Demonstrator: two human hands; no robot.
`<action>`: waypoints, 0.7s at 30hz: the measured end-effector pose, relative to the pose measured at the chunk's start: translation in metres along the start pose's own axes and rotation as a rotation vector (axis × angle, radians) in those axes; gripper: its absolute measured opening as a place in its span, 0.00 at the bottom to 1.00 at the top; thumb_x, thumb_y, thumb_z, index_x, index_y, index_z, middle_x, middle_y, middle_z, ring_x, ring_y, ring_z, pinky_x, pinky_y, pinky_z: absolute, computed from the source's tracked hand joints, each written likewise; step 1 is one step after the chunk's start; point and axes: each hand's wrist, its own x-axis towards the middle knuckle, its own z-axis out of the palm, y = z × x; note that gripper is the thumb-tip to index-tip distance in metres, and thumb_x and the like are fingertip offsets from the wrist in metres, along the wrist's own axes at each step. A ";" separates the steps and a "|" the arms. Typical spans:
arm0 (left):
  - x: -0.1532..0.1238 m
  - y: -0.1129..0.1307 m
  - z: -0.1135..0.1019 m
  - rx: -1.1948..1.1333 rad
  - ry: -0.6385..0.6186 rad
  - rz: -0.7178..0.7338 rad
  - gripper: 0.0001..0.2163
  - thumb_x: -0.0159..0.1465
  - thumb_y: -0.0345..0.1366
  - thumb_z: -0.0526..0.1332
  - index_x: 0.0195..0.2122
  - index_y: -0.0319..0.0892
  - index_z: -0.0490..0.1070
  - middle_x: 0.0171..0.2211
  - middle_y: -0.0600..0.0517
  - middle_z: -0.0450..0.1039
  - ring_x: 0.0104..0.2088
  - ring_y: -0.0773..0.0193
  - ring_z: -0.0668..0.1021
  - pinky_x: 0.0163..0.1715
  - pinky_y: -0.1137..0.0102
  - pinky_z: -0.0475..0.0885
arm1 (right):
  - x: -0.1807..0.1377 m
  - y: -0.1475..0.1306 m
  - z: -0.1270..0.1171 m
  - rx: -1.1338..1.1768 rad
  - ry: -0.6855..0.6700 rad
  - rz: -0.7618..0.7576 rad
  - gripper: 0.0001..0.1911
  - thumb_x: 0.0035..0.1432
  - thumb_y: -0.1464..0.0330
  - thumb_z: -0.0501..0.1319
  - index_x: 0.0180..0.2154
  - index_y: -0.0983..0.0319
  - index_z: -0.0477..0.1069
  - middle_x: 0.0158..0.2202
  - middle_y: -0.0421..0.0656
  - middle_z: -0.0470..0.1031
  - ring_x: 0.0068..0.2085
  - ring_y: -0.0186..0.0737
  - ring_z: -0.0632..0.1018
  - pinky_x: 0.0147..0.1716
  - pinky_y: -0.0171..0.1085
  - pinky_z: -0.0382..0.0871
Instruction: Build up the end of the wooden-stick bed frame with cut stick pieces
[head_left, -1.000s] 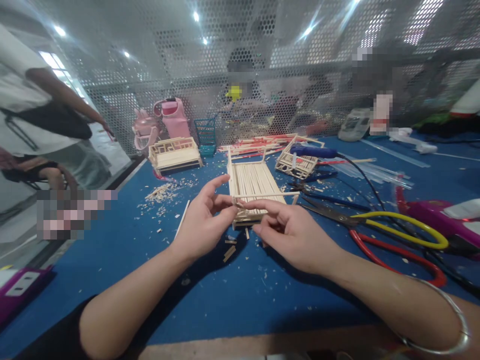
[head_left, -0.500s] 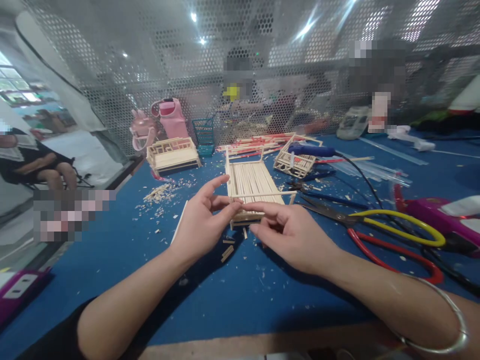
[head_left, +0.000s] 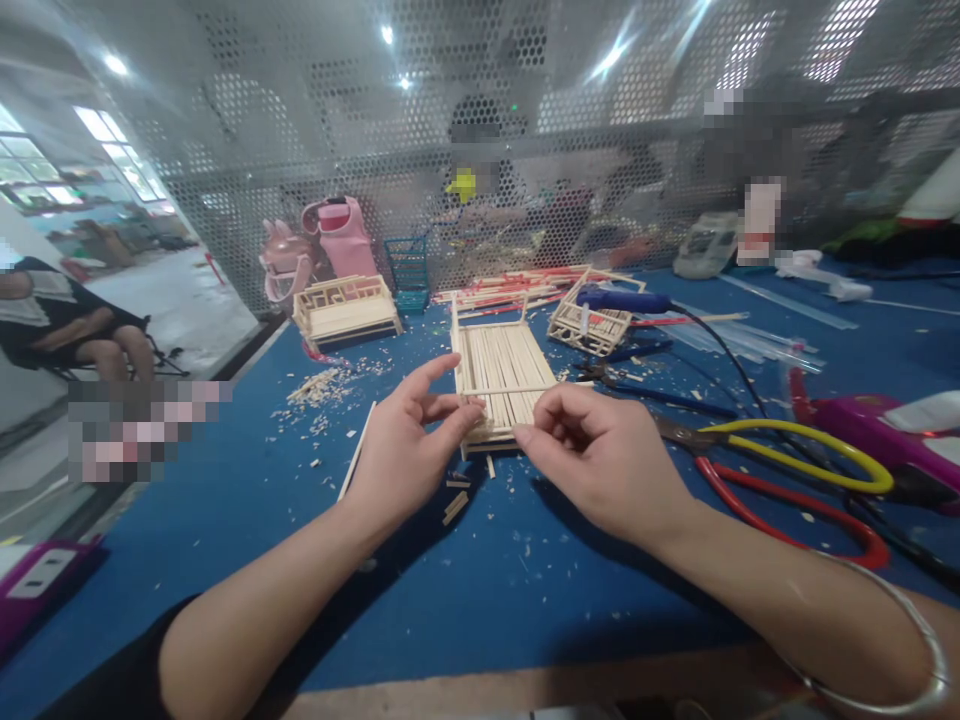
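A miniature bed-like frame [head_left: 502,365] of pale wooden sticks stands on the blue tabletop in front of me, with slats along its deck and a thin rail across its near end. My left hand [head_left: 409,430] pinches the frame's near left corner between thumb and fingers, the index finger raised along its left side. At the near right corner my right hand [head_left: 607,455] is closed, its thumb tip at the front edge and its fingers curled. The corner post there, and whatever lies between those fingers, is hidden.
A small stick bench [head_left: 349,315] stands back left, and another stick model [head_left: 592,325] back right beside a blue-handled tool [head_left: 626,300]. Scissors [head_left: 795,455] with yellow and red handles lie right, near a purple glue gun [head_left: 862,435]. Wood scraps [head_left: 319,390] litter the left.
My right hand has drawn back to the right from the left fingertips, and its extended index finger has curled in. My left hand stays at the frame's corner.
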 end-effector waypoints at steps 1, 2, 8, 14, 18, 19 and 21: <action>0.000 0.000 0.000 0.007 0.004 -0.001 0.25 0.58 0.37 0.63 0.56 0.41 0.62 0.32 0.49 0.80 0.37 0.60 0.80 0.41 0.65 0.72 | 0.000 0.000 0.001 -0.010 0.011 -0.018 0.08 0.51 0.68 0.59 0.22 0.61 0.64 0.17 0.35 0.65 0.18 0.28 0.65 0.18 0.29 0.59; 0.000 0.001 0.001 0.011 0.005 -0.003 0.25 0.57 0.37 0.63 0.56 0.41 0.62 0.32 0.49 0.80 0.37 0.60 0.80 0.41 0.65 0.72 | 0.000 0.001 0.002 -0.018 0.017 -0.035 0.07 0.51 0.69 0.58 0.23 0.61 0.66 0.18 0.36 0.66 0.19 0.29 0.66 0.19 0.29 0.60; 0.000 0.003 0.001 -0.022 0.008 -0.039 0.25 0.57 0.35 0.63 0.56 0.39 0.61 0.32 0.49 0.80 0.35 0.62 0.80 0.38 0.68 0.73 | 0.003 0.002 0.015 0.163 -0.029 0.060 0.06 0.53 0.70 0.58 0.34 0.62 0.73 0.28 0.40 0.76 0.24 0.31 0.73 0.25 0.32 0.67; -0.001 0.003 0.001 -0.041 0.011 -0.063 0.26 0.57 0.36 0.63 0.57 0.38 0.62 0.36 0.46 0.80 0.39 0.60 0.80 0.42 0.65 0.73 | 0.007 -0.006 0.018 0.293 -0.090 0.355 0.07 0.51 0.69 0.59 0.31 0.65 0.74 0.23 0.40 0.75 0.18 0.30 0.70 0.18 0.31 0.65; -0.001 0.000 0.001 -0.029 0.006 -0.057 0.26 0.58 0.36 0.62 0.58 0.39 0.61 0.37 0.46 0.80 0.42 0.60 0.79 0.46 0.62 0.71 | 0.011 -0.011 0.020 0.247 -0.070 0.354 0.07 0.51 0.70 0.59 0.28 0.65 0.75 0.14 0.35 0.66 0.16 0.30 0.67 0.16 0.30 0.60; -0.001 -0.001 0.000 -0.025 0.005 -0.053 0.26 0.58 0.36 0.62 0.58 0.39 0.61 0.37 0.45 0.80 0.43 0.59 0.79 0.47 0.62 0.71 | 0.011 -0.012 0.021 0.245 -0.062 0.355 0.07 0.51 0.70 0.59 0.28 0.65 0.75 0.14 0.35 0.66 0.16 0.30 0.67 0.16 0.30 0.60; -0.001 -0.003 0.000 -0.022 0.000 -0.040 0.26 0.58 0.36 0.62 0.58 0.38 0.61 0.37 0.45 0.80 0.43 0.59 0.79 0.47 0.62 0.71 | 0.012 -0.012 0.023 0.244 -0.053 0.364 0.08 0.52 0.69 0.59 0.29 0.66 0.75 0.15 0.36 0.67 0.16 0.30 0.67 0.16 0.30 0.59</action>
